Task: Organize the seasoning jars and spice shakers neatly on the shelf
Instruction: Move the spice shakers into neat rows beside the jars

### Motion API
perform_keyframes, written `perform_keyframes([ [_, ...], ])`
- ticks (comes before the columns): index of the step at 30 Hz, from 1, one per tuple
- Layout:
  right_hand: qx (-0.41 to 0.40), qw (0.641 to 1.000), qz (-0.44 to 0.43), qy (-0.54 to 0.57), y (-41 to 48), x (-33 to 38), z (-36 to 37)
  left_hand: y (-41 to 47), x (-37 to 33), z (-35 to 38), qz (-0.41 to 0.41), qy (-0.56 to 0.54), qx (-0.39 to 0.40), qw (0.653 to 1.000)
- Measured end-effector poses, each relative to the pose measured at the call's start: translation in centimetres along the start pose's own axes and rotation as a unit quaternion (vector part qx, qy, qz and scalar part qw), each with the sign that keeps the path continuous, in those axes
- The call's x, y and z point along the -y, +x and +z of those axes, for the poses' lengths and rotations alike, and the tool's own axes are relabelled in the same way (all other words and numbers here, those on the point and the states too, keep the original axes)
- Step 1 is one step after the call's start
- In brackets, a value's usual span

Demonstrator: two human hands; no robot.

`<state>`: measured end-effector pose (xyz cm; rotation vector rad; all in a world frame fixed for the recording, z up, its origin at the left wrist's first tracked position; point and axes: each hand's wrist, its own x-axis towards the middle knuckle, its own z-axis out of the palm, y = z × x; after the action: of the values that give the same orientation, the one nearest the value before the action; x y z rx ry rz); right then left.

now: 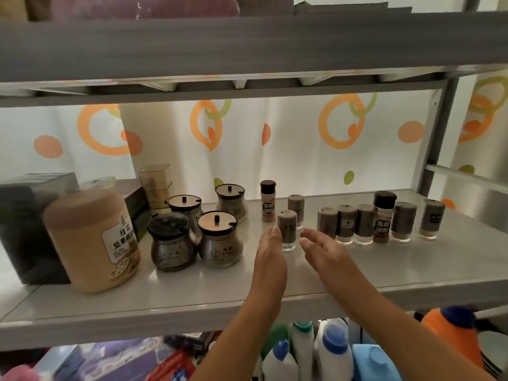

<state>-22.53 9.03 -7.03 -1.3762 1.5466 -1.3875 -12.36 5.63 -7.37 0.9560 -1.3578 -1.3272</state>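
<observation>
As both stand with fingers straight, holding nothing, left grip point(270, 254) and right grip point(324, 251) flank one upright spice shaker point(286, 229) on the shelf point(192, 292); contact cannot be told.

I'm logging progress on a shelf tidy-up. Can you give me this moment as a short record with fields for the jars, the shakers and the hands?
shelf: grey shelf
seasoning jars: four round lidded ones, clustered left of centre
shaker row: five grey-capped shakers and a dark-capped pepper bottle, lined up on the right
front shaker: upright, apart from the row, between both hands
behind it: another shaker and a pale pepper bottle
left hand: open, at the front shaker's left side
right hand: open, at its right side
grip: none visible
other: tan canister at far left
</observation>
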Motion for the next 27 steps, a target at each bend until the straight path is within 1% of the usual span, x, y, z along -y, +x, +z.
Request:
perform_keyframes([
  [2,0.0,1.0,0.004,0.001,0.4,0.3,0.1,0.4,-0.1,-0.1,-0.015,-0.007,-0.007,1.0],
  [8,-0.001,0.998,0.055,0.017,2.5,0.4,0.2,2.5,-0.1,-0.4,-0.054,-0.013,-0.023,0.998],
  [10,0.002,0.997,0.073,0.019,3.2,0.4,0.1,3.1,-0.1,-0.6,-0.076,-0.02,-0.022,0.997],
  [13,0.026,0.996,0.087,0.006,3.4,0.5,0.5,3.1,-0.1,-0.9,-0.087,-0.021,-0.008,0.996],
  [15,0.033,0.996,0.08,0.009,3.2,0.6,1.1,2.9,-0.1,-1.4,-0.084,-0.004,-0.003,0.996],
  [20,0.064,0.996,0.058,0.019,2.5,0.7,2.8,2.4,-0.5,-3.0,-0.07,0.014,-0.024,0.997],
  [23,0.068,0.997,0.036,0.024,2.3,0.4,3.2,1.2,-0.3,-3.8,-0.054,0.044,-0.005,0.998],
  [25,0.063,0.996,0.037,0.051,2.4,-0.1,3.1,0.3,0.1,-4.3,-0.031,0.055,-0.002,0.998],
  [27,0.055,0.991,0.058,0.108,2.9,-0.9,2.9,0.0,0.4,-4.9,-0.021,0.039,-0.003,0.999],
])
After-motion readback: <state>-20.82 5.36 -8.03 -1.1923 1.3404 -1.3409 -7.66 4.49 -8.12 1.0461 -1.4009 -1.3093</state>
